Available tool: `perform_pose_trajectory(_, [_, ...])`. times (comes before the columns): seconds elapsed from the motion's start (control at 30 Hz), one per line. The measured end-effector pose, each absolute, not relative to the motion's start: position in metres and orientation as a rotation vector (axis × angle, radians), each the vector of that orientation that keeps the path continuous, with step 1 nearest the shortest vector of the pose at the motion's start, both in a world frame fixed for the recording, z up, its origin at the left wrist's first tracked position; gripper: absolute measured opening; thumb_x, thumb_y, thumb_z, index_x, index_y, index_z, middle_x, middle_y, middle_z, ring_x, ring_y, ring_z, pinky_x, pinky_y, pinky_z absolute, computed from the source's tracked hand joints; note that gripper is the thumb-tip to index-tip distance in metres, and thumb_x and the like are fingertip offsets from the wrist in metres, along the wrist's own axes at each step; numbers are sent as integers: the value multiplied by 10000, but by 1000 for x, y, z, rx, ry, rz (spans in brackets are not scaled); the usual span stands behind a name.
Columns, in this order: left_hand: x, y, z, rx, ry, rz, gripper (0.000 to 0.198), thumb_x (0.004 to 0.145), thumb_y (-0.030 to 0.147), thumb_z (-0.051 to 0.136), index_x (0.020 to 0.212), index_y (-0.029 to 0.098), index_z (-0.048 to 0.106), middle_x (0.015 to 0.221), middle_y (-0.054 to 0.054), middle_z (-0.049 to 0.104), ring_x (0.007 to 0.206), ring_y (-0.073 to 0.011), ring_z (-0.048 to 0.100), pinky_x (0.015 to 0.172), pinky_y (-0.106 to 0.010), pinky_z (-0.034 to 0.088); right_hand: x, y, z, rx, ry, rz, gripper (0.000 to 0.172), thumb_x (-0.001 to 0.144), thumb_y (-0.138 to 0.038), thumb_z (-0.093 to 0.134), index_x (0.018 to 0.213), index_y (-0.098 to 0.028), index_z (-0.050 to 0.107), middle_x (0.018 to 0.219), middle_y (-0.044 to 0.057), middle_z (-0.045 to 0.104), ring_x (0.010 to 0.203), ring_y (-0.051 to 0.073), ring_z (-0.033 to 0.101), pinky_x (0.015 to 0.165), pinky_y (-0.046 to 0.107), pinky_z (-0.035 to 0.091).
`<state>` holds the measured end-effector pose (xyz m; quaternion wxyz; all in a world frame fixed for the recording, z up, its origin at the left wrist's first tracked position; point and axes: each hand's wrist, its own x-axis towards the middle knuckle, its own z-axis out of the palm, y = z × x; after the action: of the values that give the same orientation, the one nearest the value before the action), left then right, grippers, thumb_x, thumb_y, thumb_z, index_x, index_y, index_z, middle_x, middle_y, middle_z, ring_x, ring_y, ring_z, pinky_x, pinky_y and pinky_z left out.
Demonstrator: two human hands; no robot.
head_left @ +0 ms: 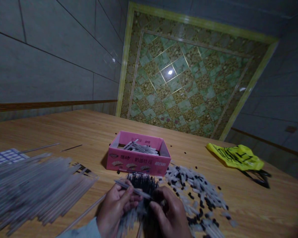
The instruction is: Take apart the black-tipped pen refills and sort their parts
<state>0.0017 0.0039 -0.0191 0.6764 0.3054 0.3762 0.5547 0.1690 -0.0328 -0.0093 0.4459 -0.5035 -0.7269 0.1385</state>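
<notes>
My left hand [115, 208] is closed around a bundle of thin pen refills [141, 185] with dark tips, and pinches one single refill [131, 189] across the top. My right hand [170, 213] is closed too, its fingers at the right end of that single refill beside the bundle. Both hands are low at the table's near edge. A heap of small white and black pen parts [197, 195] lies just right of my right hand. A pink cardboard box [139, 162] holding several white tubes stands right behind the hands.
A large pile of long clear tubes [34, 188] covers the wooden table [84, 132] at the left. A yellow plastic bag [237, 157] with black scissors [259, 177] lies at the right. A printed sheet [5, 156] sits at the far left. Grey tiled walls rise behind.
</notes>
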Motion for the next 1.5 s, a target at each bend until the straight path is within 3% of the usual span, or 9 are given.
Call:
perform_pose_trajectory(0.17, [4,1,-18,692,825,1205,366,628,300,751,829,169,475,708,-90,730,571,-158,670,509,-217,511,172,-33,-13,-1401,-1880,271,355,908,-329,366,634,-185,540,557,7,542,540,137,513,497,217,344])
perform_pose_trajectory(0.37, [4,2,-18,674,836,1209,357,631,290,749,835,164,484,706,-83,728,579,-152,669,518,-211,516,170,-35,-15,-1386,-1937,207,214,836,-364,482,778,-179,571,659,20,598,610,158,554,548,226,353])
perform_pose_trajectory(0.5, [3,2,-20,718,833,1201,336,681,298,715,867,159,472,719,-83,726,580,-144,667,516,-210,514,169,-35,-16,-1446,-1835,372,432,897,-409,346,562,-179,494,512,-9,485,513,129,483,474,213,312])
perform_pose_trajectory(0.63, [3,3,-20,730,854,1207,325,703,299,695,883,161,461,723,-79,726,589,-141,667,532,-216,520,168,-34,-15,-1391,-1828,308,257,831,-399,486,732,-171,555,622,4,543,587,144,510,532,213,353])
perform_pose_trajectory(0.9, [2,3,-23,757,824,1208,325,670,314,716,840,163,484,712,-81,724,568,-153,664,507,-216,506,168,-33,-18,-1387,-1801,392,300,844,-395,471,665,-169,556,565,-13,508,539,126,481,490,203,328])
perform_pose_trajectory(1.13, [0,4,-21,803,850,1195,279,713,325,671,860,156,504,716,-55,694,590,-149,640,497,-220,485,160,-28,-27,-1338,-1448,993,526,874,-568,276,574,-180,463,477,-16,453,434,109,405,420,213,295])
perform_pose_trajectory(1.2, [-2,4,-20,754,855,1239,267,741,335,636,903,150,532,727,-36,669,622,-139,623,496,-210,473,160,-28,-25,-1360,-1519,872,488,892,-507,296,629,-167,526,549,16,529,500,133,477,477,227,352])
perform_pose_trajectory(1.3, [-4,5,-19,641,822,1303,278,763,319,604,976,148,550,684,8,605,598,-104,568,505,-193,454,158,-28,-20,-1407,-1908,376,169,787,-332,559,816,-187,640,799,58,626,775,211,555,669,281,406])
perform_pose_trajectory(1.5, [-1,4,-18,708,755,1268,327,750,360,601,1007,164,552,539,75,458,397,-52,380,364,-161,293,148,-21,-37,-1425,-2305,-135,458,625,-77,642,1051,-243,621,859,38,675,777,233,563,667,288,438])
